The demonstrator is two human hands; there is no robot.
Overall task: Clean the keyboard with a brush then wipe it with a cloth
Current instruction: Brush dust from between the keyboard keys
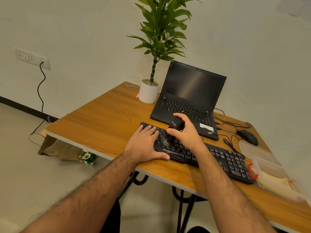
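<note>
On the wooden counter (104,118) sits a black keyboard (218,158), angled so it runs from near the middle out toward the right edge. Left hand (144,143) is laid flat over the keyboard's left end, fingers spread on the keys and thumb hooked along the front edge, so that grip is open and just pressing down, not holding anything. Right hand (185,130) has its grip wrapped tight around a chunky black brush (173,130), bristles pointing down and touching the keys just beside the left hand's fingertips.

Behind the keyboard there's an open black laptop (188,95) with a dark screen, and a potted plant in a white pot (149,93) to its left. A black mouse (247,137) sits off to the right with its cable looping around. Near the right edge is a clear plastic container (269,172) with something yellowish inside; could be the cloth, but I honestly can't tell.
</note>
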